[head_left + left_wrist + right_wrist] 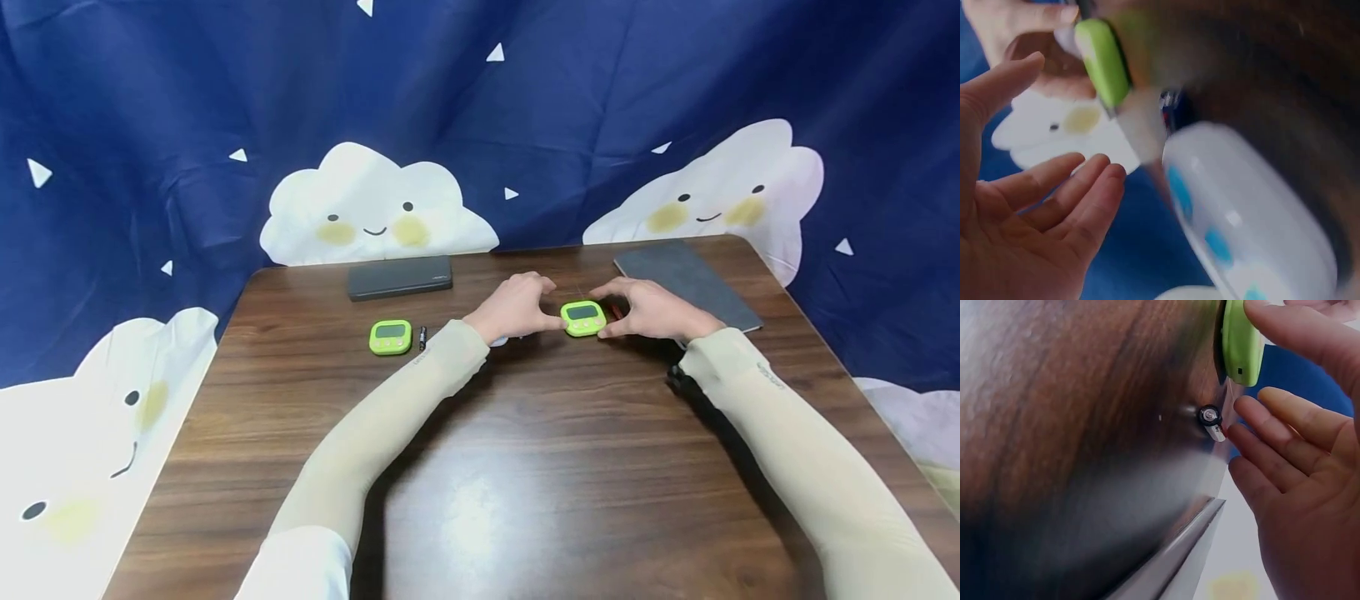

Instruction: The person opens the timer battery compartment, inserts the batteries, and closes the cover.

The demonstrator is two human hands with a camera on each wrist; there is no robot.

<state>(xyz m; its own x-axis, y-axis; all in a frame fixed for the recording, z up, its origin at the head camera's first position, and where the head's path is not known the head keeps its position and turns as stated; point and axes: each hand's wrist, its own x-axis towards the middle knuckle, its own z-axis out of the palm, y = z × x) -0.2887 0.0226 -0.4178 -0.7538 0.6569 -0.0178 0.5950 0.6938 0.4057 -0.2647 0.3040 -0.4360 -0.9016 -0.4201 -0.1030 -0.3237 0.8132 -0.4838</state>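
"Fingers are standing spread on the left hand [517, 306] and the right hand [648, 310], and the head view is showing a bright timer [583, 318] sitting right between them!"

"Which way is it lying?"

"Its longer side is running across, hand to hand, screen showing. It's lying just right of the left thumb and just left of the right thumb, so neither hand is clearly winning on nearness. Well apart to the left, a second green timer [390, 337] is lying near a small dark battery [422, 337]."

"Over to the left wrist view!"

"Left palm is showing, fingers loosely extended, thumb standing away from them, nothing being pinched. The bright timer is lying beyond that thumb's tip; whether they're touching, this blur isn't telling. A white rounded thing [1247, 206] with blue spots is looming close."

"And the right wrist view?"

"Four fingers there are reaching out nearly straight, gripping nothing, while the thumb is overlapping the bright timer's edge. It's looking like contact, but nobody can be certain. Below the timer, a silver-tipped battery [1211, 417] is lying just beside the fingertips."
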